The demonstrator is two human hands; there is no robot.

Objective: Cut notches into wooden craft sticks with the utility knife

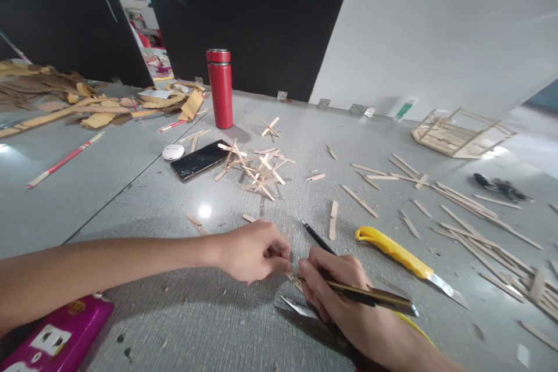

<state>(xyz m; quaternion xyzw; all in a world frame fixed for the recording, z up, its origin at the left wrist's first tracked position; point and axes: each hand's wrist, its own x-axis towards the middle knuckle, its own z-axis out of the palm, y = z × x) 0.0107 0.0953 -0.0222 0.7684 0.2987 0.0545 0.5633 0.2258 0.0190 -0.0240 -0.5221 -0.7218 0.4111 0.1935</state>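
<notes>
My left hand is closed in a pinch, its fingertips at one end of a small wooden stick. Facing it, my right hand grips a slim gold-and-black tool, like a narrow cutter, with its front end at the stick. Exactly where it touches is hidden by the fingers. Beneath the right hand, a pointed metal blade shows on the table, its handle mostly covered. A black pen lies just beyond that hand. To the right rests a yellow-handled knife, blade toward me.
Crossed stick pieces pile up beside a phone, a white case and a red flask. Loose sticks and a stick frame are on the right. A purple socket box sits under my left forearm.
</notes>
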